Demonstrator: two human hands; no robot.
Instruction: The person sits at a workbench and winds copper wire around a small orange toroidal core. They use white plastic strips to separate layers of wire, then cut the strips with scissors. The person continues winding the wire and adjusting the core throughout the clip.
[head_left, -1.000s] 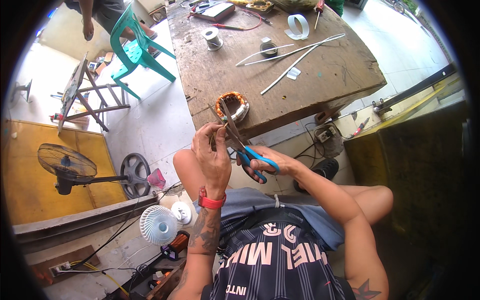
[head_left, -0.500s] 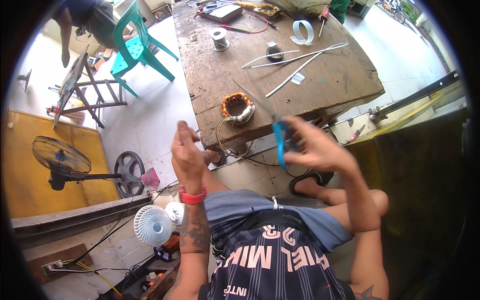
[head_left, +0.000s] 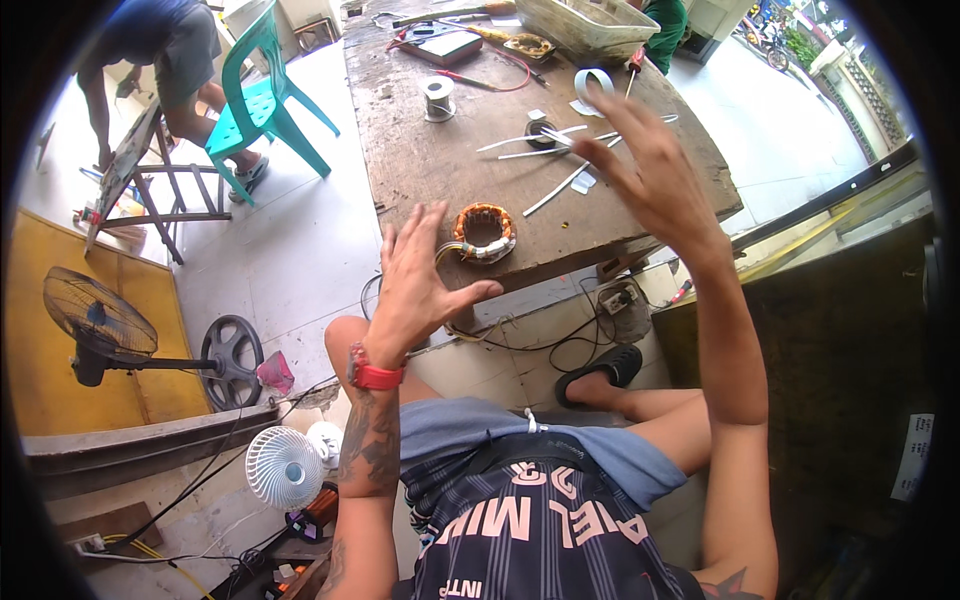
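A ring-shaped motor stator (head_left: 485,234) with orange copper windings sits at the near edge of the wooden table, its wires trailing off the left side. Just left of it, my left hand (head_left: 415,285) is open, fingers spread and empty. My right hand (head_left: 650,175) reaches over the table's right part, fingers apart, with nothing visible in it. Near its fingertips are thin white sleeving tubes (head_left: 555,192) and a roll of black tape (head_left: 541,135). A curled white strip (head_left: 594,82) lies partly behind that hand. The blue-handled cutting tool is out of sight.
A solder wire spool (head_left: 437,100), a meter (head_left: 440,46) with red leads, a screwdriver (head_left: 635,66) and a plastic tub (head_left: 590,28) occupy the far table (head_left: 420,165). Left are a green chair (head_left: 262,110), a person bending, and a black fan (head_left: 110,315). A small white fan (head_left: 287,468) stands near my left arm.
My right hand has let go of the blue-handled tool and moved up over the table. My left hand has opened and shifted right toward the stator. The person at the left has bent down.
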